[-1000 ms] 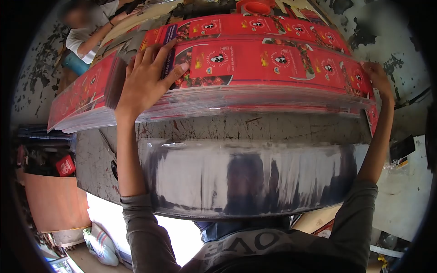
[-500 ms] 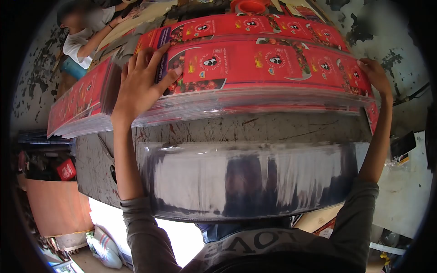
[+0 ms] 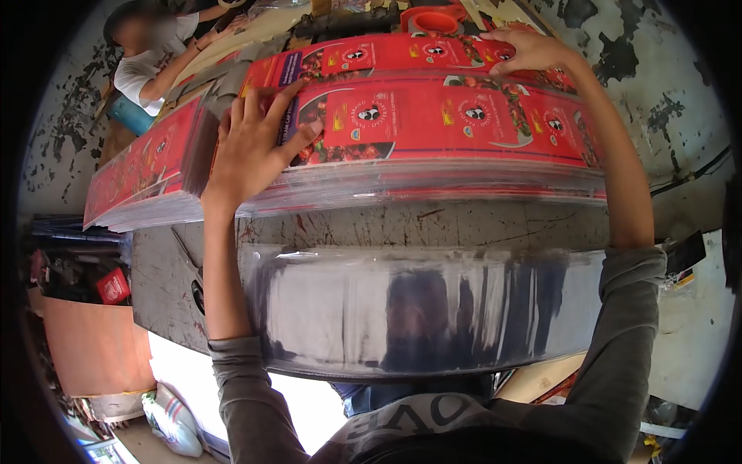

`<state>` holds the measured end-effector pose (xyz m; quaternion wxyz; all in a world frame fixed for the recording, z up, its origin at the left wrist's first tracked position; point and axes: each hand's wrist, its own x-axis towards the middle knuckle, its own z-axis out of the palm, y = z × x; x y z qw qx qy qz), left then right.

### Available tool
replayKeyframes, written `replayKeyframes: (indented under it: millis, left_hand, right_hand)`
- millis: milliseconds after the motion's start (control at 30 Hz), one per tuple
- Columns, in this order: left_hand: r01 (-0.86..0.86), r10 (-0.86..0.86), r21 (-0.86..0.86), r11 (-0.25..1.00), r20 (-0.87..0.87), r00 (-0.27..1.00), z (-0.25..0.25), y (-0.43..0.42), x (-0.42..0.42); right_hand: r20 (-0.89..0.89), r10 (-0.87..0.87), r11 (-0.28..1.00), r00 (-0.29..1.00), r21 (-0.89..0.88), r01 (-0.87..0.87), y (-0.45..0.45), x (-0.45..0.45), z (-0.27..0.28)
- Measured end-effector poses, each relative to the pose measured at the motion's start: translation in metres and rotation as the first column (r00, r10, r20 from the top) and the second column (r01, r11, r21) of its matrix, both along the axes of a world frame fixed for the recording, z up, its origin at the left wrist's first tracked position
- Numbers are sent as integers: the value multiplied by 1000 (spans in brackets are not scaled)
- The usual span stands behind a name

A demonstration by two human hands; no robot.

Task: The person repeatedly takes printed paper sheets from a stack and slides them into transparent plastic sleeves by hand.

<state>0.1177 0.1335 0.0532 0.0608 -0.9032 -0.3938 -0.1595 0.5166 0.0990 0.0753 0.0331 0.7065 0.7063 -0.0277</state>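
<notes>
A thick stack of red printed plastic sheets point(image 3: 421, 116) lies across the table in front of me. My left hand point(image 3: 251, 151) rests on its left end, fingers spread and thumb out. My right hand point(image 3: 537, 52) is over a second row of red printed sheets point(image 3: 394, 54) behind the stack, its thumb and fingers apart, nothing seen in its grip. Another pile of red printed sheets point(image 3: 143, 166) stands at the left. Nearer to me lies a shiny, clear-looking stack of plastic sheets point(image 3: 348, 309), long and partly reflecting.
Scissors point(image 3: 197, 290) lie on the scratched grey table point(image 3: 162, 267) beside my left forearm. A red tape dispenser point(image 3: 433, 21) stands at the back. A co-worker point(image 3: 147, 73) is at the far left. A white sack point(image 3: 174, 421) sits on the floor.
My right hand has moved from the right end of the front stack, away from me and leftward, onto the rear row. My left hand keeps its place on the stack while the view shifts slightly.
</notes>
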Motion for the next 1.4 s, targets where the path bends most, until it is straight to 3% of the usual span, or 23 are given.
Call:
replayKeyframes:
  millis: [167, 400, 467, 500, 600, 667, 800, 867, 900, 967, 1067, 1100, 1133, 1167, 1233, 1267, 1333, 1400]
  left_hand:
    - [16, -15, -10, 1000, 3, 1000, 0, 0, 0]
    - [-15, 15, 12, 1000, -3, 1000, -2, -1, 1]
    - [-14, 14, 14, 1000, 3, 1000, -1, -3, 2]
    - [-18, 18, 19, 1000, -20, 1000, -1, -4, 3]
    - [-12, 12, 29, 1000, -14, 1000, -3, -2, 0]
    - [-1, 0, 35, 999, 14, 1000, -6, 2, 0]
    - [1, -2, 63, 998, 22, 1000, -10, 3, -2]
    - [-11, 10, 57, 998, 18, 1000, -9, 2, 0]
    - [-8, 8, 44, 999, 19, 1000, -9, 2, 0]
    - [-11, 11, 33, 999, 27, 1000, -12, 2, -1]
    - [28, -38, 113, 993, 83, 996, -16, 6, -6]
    - [61, -93, 153, 986, 212, 973, -15, 6, -8]
    - [90, -153, 196, 976, 333, 930, -14, 4, -9]
    - [90, -155, 202, 975, 335, 929, -12, 0, -11]
    - [-13, -204, 323, 946, 626, 753, -9, -13, -16]
    - [-11, -210, 329, 944, 626, 751, -6, -24, -19]
    - [191, -110, 44, 981, 932, 346, 2, -49, -25]
    - [239, -109, 34, 970, 945, 309, 6, -62, -39]
  right_hand:
    - [-94, 10, 1000, 995, -24, -12, 4, -1, 5]
    - [-8, 8, 999, 1000, 47, -8, 0, -2, 4]
    - [23, 83, 972, 996, 218, -86, -4, -7, 4]
    - [26, 86, 971, 996, 223, -89, -9, -12, 6]
    - [83, 7, 936, 996, 350, -36, -14, -23, 10]
    - [-128, 5, 891, 992, 450, 53, -14, -16, 7]
    - [-278, 82, 931, 957, 364, 26, -16, -7, 16]
    - [-241, 59, 842, 969, 534, 81, -34, -27, 28]
    - [-236, 59, 840, 970, 536, 79, -40, -28, 34]
    - [166, -7, 615, 986, 778, -127, -52, -29, 44]
    - [166, 1, 660, 986, 741, -126, -75, -31, 61]
    - [171, 2, 655, 985, 745, -130, -86, -39, 64]
    - [12, 1, 633, 1000, 774, -10, -99, -50, 66]
    - [-149, 5, 612, 989, 782, 114, -110, -57, 66]
    - [-216, 42, 597, 975, 788, 149, -130, -49, 64]
    - [-286, 78, 588, 955, 787, 188, -140, -47, 62]
    - [-465, -82, 686, 881, 616, 389, -170, -68, 60]
    - [-265, -76, 690, 961, 682, 243, -190, -76, 43]
